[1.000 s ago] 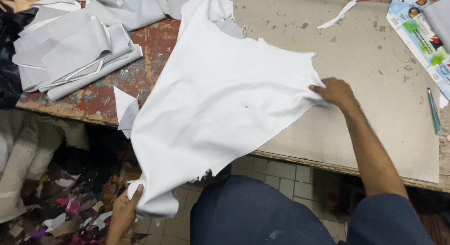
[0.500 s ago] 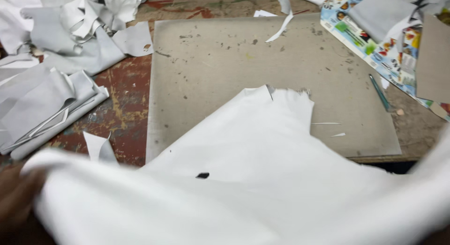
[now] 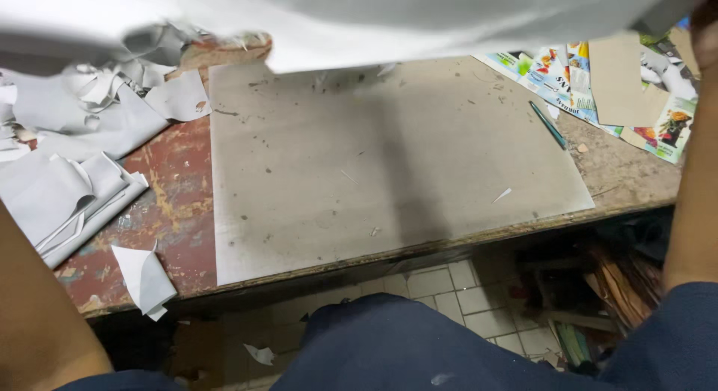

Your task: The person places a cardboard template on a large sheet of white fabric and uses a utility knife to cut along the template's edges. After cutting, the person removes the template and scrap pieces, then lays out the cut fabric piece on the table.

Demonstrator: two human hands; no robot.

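I see the big white sheet (image 3: 359,20) lifted across the top of view, above the grey cutting board (image 3: 389,166) on the tabletop (image 3: 176,181), both hands outside the picture so their grip I cannot tell, with white offcuts (image 3: 71,189) left, a green pen (image 3: 548,125) and magazines (image 3: 557,69) right.

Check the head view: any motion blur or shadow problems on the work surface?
Head view: the large white sheet along the top edge is smeared by motion blur, its left part worst. It throws a broad soft shadow down the middle of the grey rectangular cutting board. Board specks and the thin green pen stay sharp; no glare.
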